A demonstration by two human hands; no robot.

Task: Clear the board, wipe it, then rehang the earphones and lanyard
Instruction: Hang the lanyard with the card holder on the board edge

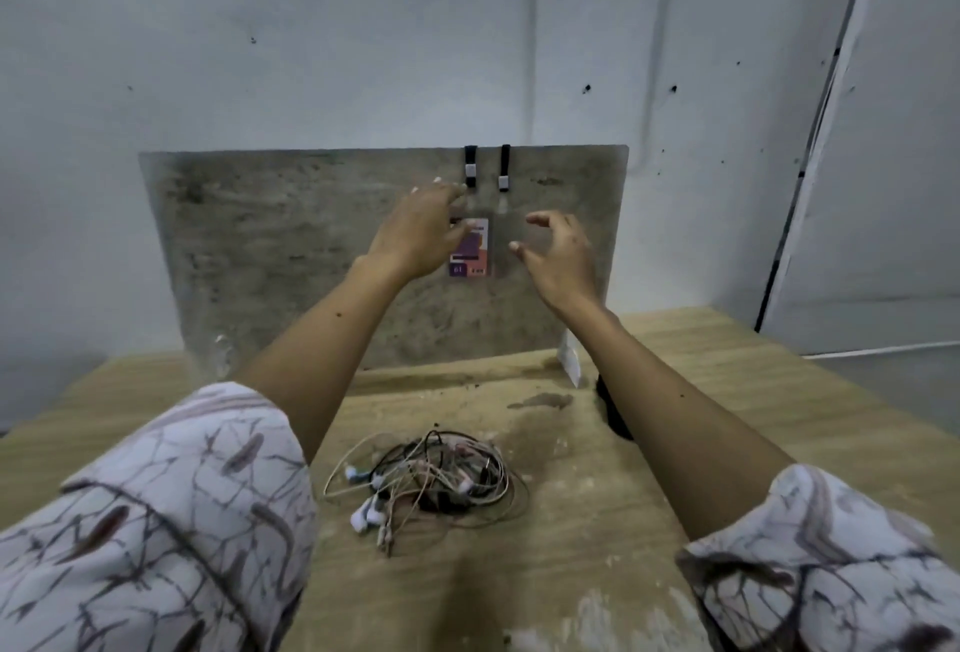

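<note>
A stained grey board (291, 236) stands upright against the wall at the back of the wooden table. A lanyard (487, 168) hangs over its top edge by two black straps, with a purple and orange card (474, 256) in a clear sleeve below. My left hand (415, 230) is raised in front of the card's left side, fingers reaching up toward the left strap. My right hand (558, 256) hovers just right of the card with fingers loosely curved, holding nothing. A tangle of earphones (426, 480) lies on the table between my forearms.
The wooden table (727, 391) carries stains and pale dust. A small white object (570, 358) leans at the board's lower right corner, and something dark (613, 410) lies beside it behind my right forearm. A white wall stands behind the board.
</note>
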